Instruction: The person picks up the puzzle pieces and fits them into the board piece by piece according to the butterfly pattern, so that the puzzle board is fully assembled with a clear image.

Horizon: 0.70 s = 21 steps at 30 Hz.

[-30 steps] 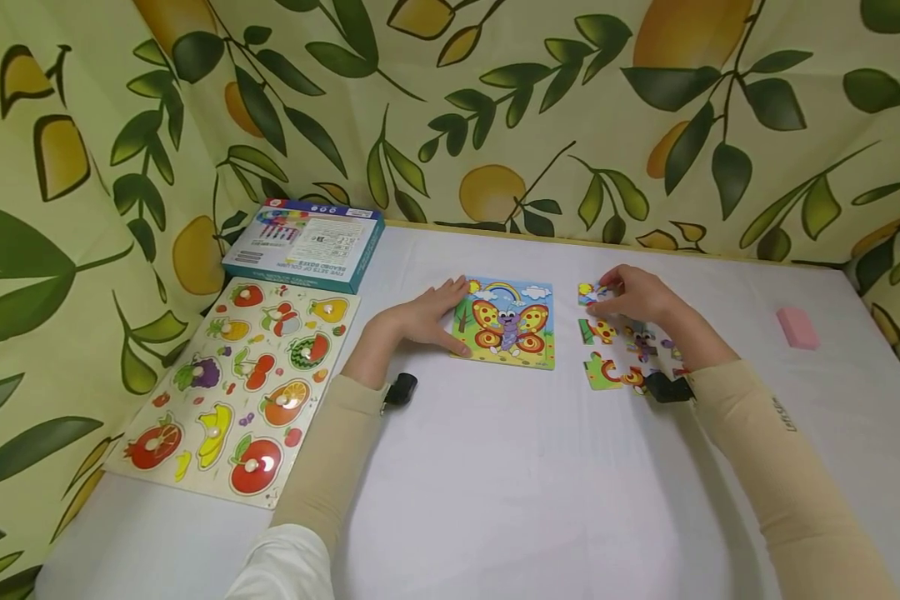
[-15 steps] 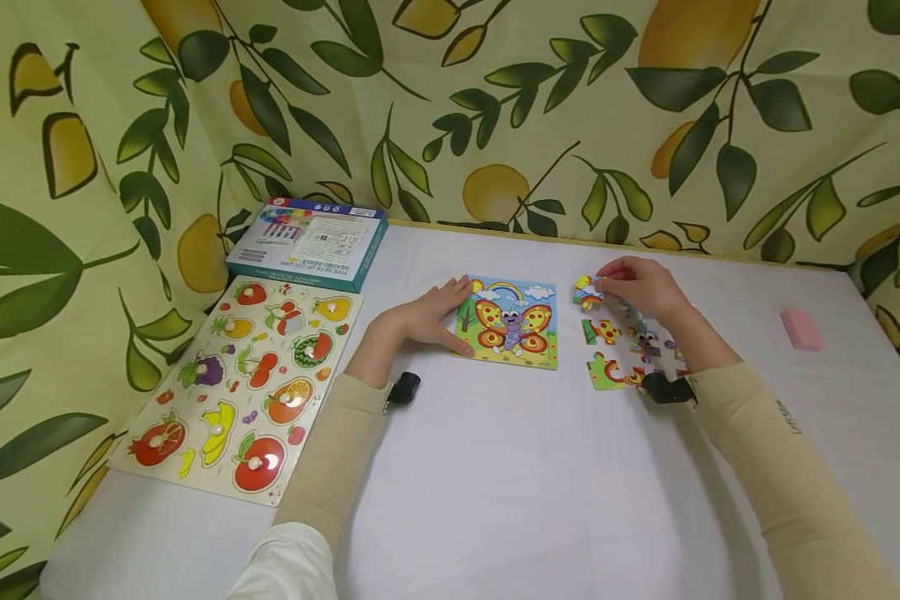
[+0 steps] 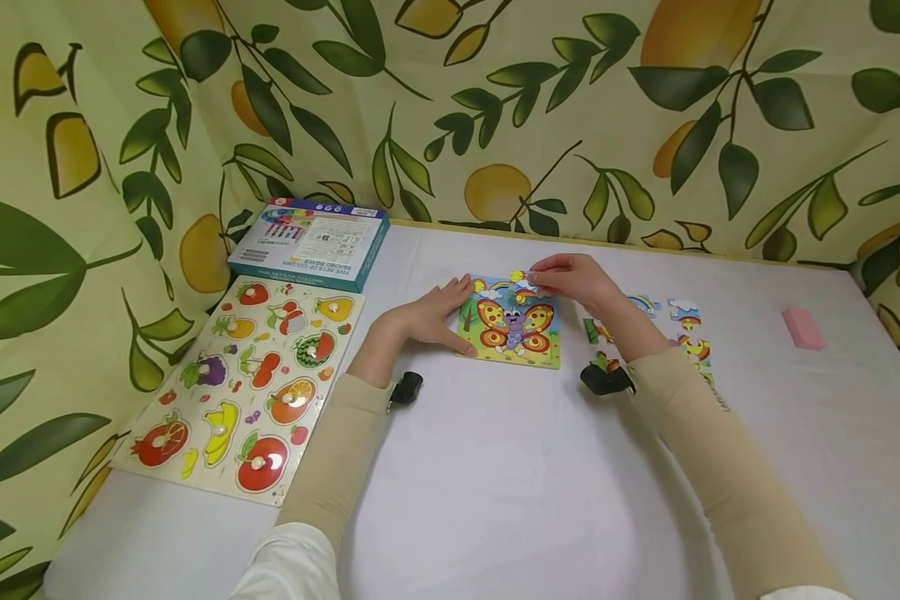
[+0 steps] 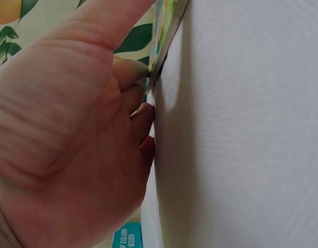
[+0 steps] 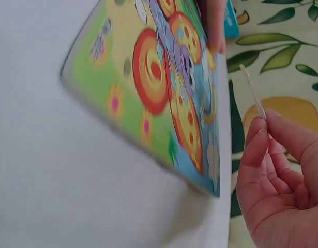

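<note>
A square butterfly picture board (image 3: 516, 346) lies flat on the white table in the head view. My left hand (image 3: 429, 318) rests at its left edge, fingers stretched along the upper corner and thumb on the lower corner. Between thumb and fingertips my right hand (image 3: 581, 282) pinches a small puzzle piece (image 3: 518, 277) with a sun and rainbow on it, over the board's top edge. Seen edge-on in the right wrist view, this thin piece (image 5: 253, 93) is held up above the board. Several loose puzzle pieces (image 3: 687, 315) lie to the right, partly hidden by my right forearm.
A fruit peg board (image 3: 243, 392) lies at the left, with a flat teal-edged box (image 3: 311, 242) behind it. Toward the right side of the table sits a pink block (image 3: 802, 327). A fruit-patterned curtain (image 3: 495, 125) hangs behind the table.
My right hand has lifted the sun-and-rainbow puzzle piece from the loose group and carried it left to over the picture board. My left hand has stayed at the board's edge.
</note>
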Motion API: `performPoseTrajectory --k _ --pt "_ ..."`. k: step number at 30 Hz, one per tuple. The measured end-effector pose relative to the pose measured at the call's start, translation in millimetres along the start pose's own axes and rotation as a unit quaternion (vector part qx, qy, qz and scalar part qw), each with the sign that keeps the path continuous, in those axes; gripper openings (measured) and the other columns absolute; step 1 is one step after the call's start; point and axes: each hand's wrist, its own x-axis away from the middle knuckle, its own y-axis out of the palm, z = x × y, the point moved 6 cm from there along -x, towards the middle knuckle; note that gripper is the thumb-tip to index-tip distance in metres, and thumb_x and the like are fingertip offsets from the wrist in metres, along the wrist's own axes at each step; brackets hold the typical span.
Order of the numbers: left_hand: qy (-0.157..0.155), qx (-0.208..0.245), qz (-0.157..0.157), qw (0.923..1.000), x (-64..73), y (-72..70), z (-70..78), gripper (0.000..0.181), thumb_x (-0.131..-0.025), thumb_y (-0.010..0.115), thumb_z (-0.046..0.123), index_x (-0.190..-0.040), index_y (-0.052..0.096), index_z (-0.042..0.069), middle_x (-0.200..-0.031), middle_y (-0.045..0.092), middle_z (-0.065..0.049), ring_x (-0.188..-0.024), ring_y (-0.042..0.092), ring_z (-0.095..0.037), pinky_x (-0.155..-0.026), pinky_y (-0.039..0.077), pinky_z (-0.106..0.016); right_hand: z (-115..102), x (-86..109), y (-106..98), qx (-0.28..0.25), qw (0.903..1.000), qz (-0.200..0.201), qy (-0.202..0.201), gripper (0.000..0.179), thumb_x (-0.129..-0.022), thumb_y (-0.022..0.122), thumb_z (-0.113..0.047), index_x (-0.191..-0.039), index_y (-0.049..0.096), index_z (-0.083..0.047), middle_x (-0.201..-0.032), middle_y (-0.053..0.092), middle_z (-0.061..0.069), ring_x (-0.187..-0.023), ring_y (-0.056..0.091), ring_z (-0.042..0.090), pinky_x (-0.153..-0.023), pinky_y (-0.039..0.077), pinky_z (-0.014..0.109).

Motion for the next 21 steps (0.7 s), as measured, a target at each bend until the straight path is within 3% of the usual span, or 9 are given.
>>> performPoseTrajectory --k 9,21 --pt "0.004 0.009 -0.006 0.9999 -0.4 -0.6 2.8 0.114 -0.08 0.078 0.046 -0.157 0.002 0.012 -0.163 -0.01 -0.001 -0.147 -0.012 -0.015 -0.117 -0.007 -0.033 -4.2 -11.3 30.7 0.004 0.9998 -0.01 0.014 0.039 -0.091 0.071 -0.025 -0.12 0.063 -0.001 -0.104 0.068 0.007 -0.085 0.063 0.013 -0.081 0.053 0.023" --pt "-0.013 0.018 -0.001 0.9998 0.2 -1.0 -1.2 0.115 -0.078 0.079 0.047 -0.157 0.004 0.012 -0.163 -0.008 -0.001 -0.148 -0.01 -0.015 -0.117 -0.005 -0.033 -3.4 -19.6 47.7 0.047 0.9988 -0.005 0.014 0.031 -0.091 0.07 -0.025 -0.115 0.067 -0.004 -0.107 0.066 0.01 -0.089 0.064 0.016 -0.079 0.053 0.024"
